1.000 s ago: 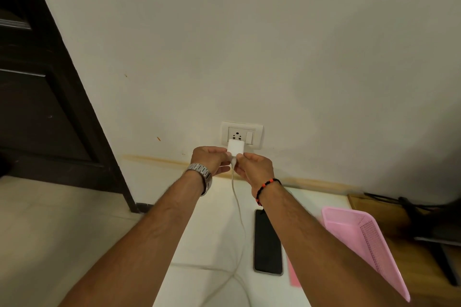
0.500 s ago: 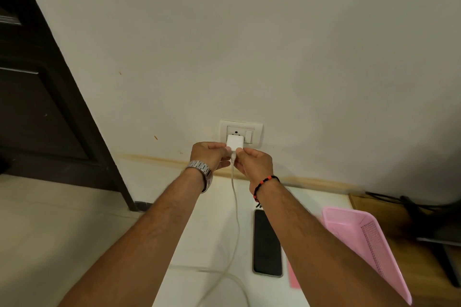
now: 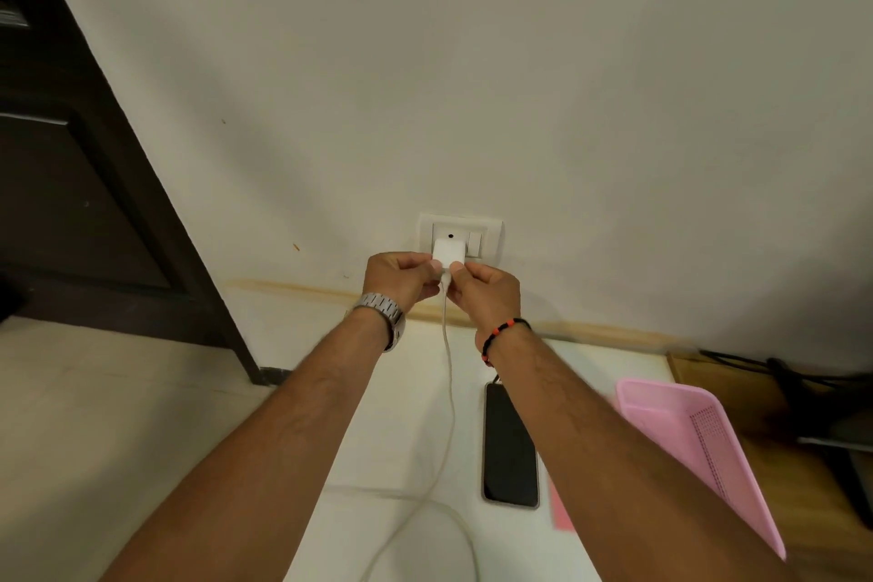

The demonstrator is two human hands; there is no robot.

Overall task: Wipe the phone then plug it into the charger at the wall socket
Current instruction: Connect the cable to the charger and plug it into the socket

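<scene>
A white charger block [image 3: 449, 252] sits against the wall socket plate [image 3: 486, 229], low on the wall. My left hand [image 3: 399, 275] pinches the block's lower left side and my right hand [image 3: 486, 293] pinches its lower right side. The white cable [image 3: 449, 392] hangs from the block and loops over the white surface [image 3: 415, 392]. A black phone [image 3: 509, 444] lies screen up on that surface under my right forearm; its top end is partly hidden. I cannot tell whether the cable is joined to the phone.
A pink plastic basket [image 3: 699, 444] lies at the right, with a pink cloth edge [image 3: 562, 510] under my right arm. A dark wooden door and frame [image 3: 94, 203] stands at the left. Dark cables [image 3: 779, 369] run over a wooden floor strip at far right.
Both hands have lifted the charger block up the wall, from just below the socket holes onto the socket plate. The phone has stayed in place.
</scene>
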